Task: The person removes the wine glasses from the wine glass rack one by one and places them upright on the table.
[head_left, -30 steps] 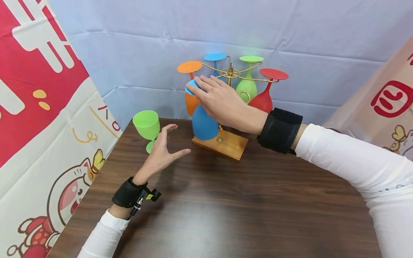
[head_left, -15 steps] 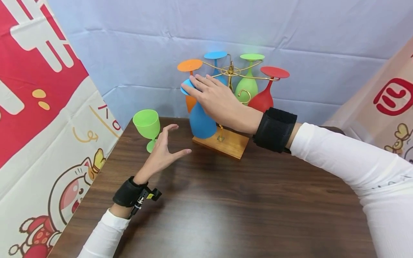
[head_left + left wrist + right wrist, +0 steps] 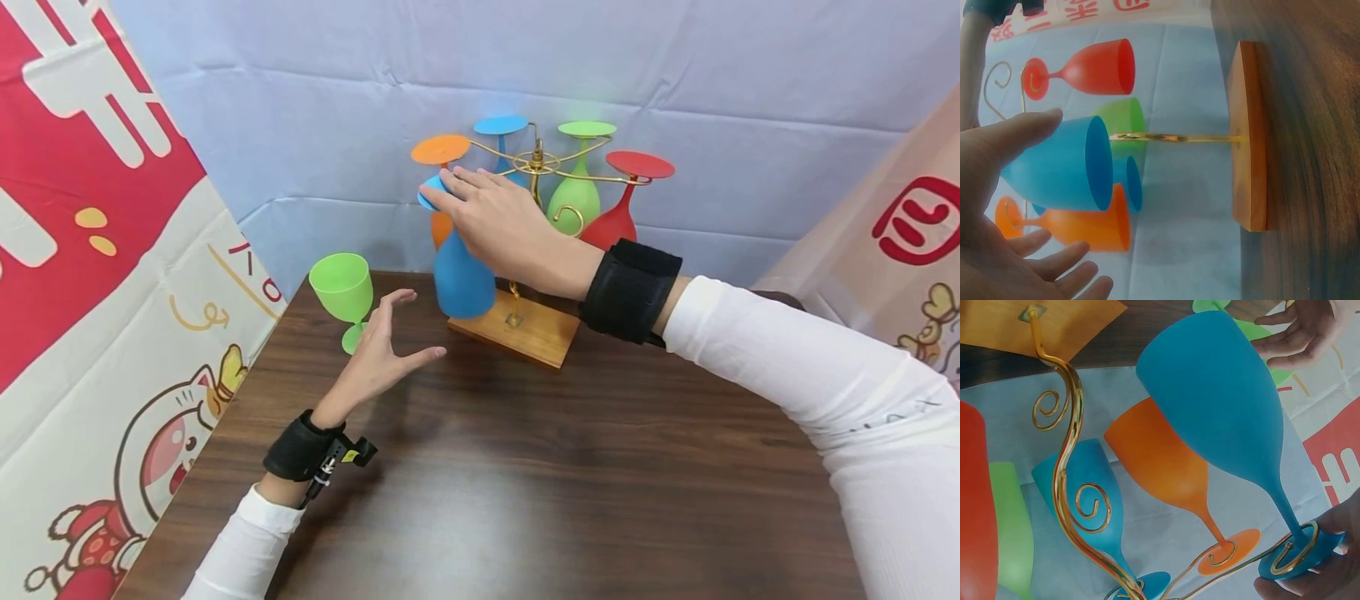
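Observation:
At the rack's front left, my right hand (image 3: 502, 221) holds a blue goblet (image 3: 463, 275) by its foot. That goblet (image 3: 1216, 394) hangs upside down, slightly tilted, and the right wrist view shows a gold wire hook (image 3: 1294, 550) around its stem near the foot. My left hand (image 3: 375, 350) is held over the table with fingers and thumb spread, holding nothing. Beside it a green goblet (image 3: 341, 287) stands upright; the left hand's back partly overlaps its foot. In the left wrist view the hanging blue goblet (image 3: 1063, 165) appears beyond the left thumb.
On the gold wire rack (image 3: 536, 162) also hang an orange goblet (image 3: 1160, 456), a second blue goblet (image 3: 1088, 487), a green one (image 3: 573, 196) and a red one (image 3: 615, 221), all inverted. Its wooden base (image 3: 525, 333) rests on the dark table (image 3: 570, 475). A pale cloth (image 3: 300, 108) hangs behind.
My right hand and the blue goblet have shifted slightly left, and the goblet hangs a little straighter. The left hand has stayed in place beside the green goblet.

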`<action>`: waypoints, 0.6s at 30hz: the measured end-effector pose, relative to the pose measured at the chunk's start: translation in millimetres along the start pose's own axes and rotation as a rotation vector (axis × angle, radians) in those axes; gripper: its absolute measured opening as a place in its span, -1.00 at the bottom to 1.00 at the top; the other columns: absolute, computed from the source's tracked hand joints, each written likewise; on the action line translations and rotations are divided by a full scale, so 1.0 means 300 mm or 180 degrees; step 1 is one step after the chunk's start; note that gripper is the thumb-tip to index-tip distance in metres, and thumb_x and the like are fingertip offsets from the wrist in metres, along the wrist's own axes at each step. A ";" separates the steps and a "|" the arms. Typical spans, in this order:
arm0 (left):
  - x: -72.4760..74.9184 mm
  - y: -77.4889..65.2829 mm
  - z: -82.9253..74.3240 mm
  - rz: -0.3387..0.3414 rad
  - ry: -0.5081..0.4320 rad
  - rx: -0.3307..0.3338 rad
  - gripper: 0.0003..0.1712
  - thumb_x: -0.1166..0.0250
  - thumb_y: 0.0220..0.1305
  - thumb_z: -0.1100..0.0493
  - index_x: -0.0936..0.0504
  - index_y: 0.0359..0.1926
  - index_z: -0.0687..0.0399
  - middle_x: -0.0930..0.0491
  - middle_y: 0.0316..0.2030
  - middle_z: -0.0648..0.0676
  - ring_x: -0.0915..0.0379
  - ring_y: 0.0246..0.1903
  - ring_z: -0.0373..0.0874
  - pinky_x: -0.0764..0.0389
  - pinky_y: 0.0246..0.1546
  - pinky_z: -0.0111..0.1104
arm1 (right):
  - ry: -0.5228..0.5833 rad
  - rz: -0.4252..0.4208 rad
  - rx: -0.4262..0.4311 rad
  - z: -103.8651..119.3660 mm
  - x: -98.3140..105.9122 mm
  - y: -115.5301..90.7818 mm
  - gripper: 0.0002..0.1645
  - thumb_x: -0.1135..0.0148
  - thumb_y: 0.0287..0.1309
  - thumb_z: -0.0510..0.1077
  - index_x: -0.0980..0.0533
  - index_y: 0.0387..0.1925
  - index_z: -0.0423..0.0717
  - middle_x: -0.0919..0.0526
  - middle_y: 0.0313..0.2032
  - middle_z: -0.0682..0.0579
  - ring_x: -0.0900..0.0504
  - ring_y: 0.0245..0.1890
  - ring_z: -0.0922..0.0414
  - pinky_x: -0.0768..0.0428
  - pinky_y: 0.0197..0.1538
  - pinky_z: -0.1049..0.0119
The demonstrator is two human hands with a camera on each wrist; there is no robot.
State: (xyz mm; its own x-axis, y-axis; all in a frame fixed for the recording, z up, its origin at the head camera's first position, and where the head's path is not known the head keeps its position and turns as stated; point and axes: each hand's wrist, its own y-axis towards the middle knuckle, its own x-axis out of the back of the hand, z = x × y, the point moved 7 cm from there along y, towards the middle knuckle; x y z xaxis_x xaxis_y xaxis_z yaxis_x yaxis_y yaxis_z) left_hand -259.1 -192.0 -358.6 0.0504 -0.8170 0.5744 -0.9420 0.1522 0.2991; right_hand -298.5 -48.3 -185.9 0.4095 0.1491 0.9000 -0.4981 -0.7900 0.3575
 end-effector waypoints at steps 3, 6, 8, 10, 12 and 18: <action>-0.002 0.000 0.002 0.0000 -0.0013 0.0003 0.07 -0.55 0.15 0.04 -0.09 0.52 0.08 -0.23 0.48 0.18 -0.12 0.48 0.15 -0.19 0.47 0.19 | 0.0012 0.0069 -0.0088 -0.005 -0.001 0.011 -0.43 -0.07 0.50 -0.20 -0.34 0.47 -0.14 -0.42 0.43 -0.22 -0.38 0.48 -0.10 -0.36 0.50 0.01; -0.002 0.003 0.002 -0.0010 0.0004 -0.0008 0.07 -0.55 0.15 0.03 -0.09 0.52 0.08 -0.24 0.48 0.18 -0.12 0.49 0.15 -0.18 0.47 0.20 | 0.0076 0.0089 -0.0218 -0.018 0.005 0.016 -0.42 -0.06 0.51 -0.19 -0.33 0.48 -0.10 -0.43 0.42 -0.19 -0.40 0.46 -0.10 -0.44 0.44 0.00; -0.003 0.005 0.003 -0.0015 0.0026 -0.0016 0.07 -0.55 0.15 0.03 -0.10 0.52 0.07 -0.25 0.48 0.18 -0.12 0.49 0.15 -0.18 0.47 0.21 | 0.0141 0.0079 -0.0301 -0.029 0.009 0.018 -0.43 -0.07 0.51 -0.18 -0.33 0.48 -0.08 -0.43 0.42 -0.18 -0.42 0.45 -0.11 -0.54 0.36 -0.01; -0.004 0.005 0.003 -0.0019 0.0040 -0.0021 0.06 -0.55 0.15 0.03 -0.10 0.51 0.08 -0.25 0.47 0.19 -0.13 0.48 0.16 -0.19 0.46 0.22 | 0.0224 0.0052 -0.0362 -0.041 0.011 0.017 -0.44 -0.07 0.52 -0.16 -0.35 0.47 -0.08 -0.44 0.41 -0.17 -0.45 0.43 -0.11 -0.64 0.24 -0.02; -0.006 0.004 0.002 -0.0017 0.0038 -0.0022 0.06 -0.55 0.15 0.03 -0.10 0.51 0.08 -0.25 0.46 0.20 -0.14 0.47 0.17 -0.20 0.46 0.23 | 0.0277 0.0051 -0.0403 -0.051 0.012 0.016 -0.45 -0.06 0.53 -0.16 -0.36 0.46 -0.08 -0.45 0.41 -0.17 -0.47 0.42 -0.11 -0.71 0.11 -0.01; -0.009 -0.001 0.002 -0.0015 0.0034 -0.0007 0.06 -0.55 0.14 0.03 -0.11 0.50 0.09 -0.26 0.45 0.21 -0.15 0.46 0.19 -0.21 0.44 0.25 | 0.0390 -0.0004 -0.0437 -0.072 0.015 0.003 -0.48 0.00 0.54 -0.20 -0.39 0.44 -0.11 -0.51 0.37 -0.18 -0.50 0.39 -0.10 -0.75 -0.13 0.05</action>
State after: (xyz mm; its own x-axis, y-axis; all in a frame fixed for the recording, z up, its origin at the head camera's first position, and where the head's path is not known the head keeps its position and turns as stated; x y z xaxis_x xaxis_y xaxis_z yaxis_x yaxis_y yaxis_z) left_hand -259.2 -190.0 -360.7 0.0582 -0.8118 0.5810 -0.9410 0.1497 0.3034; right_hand -313.6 -35.5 -176.1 0.3182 0.2280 0.9202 -0.6007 -0.7024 0.3818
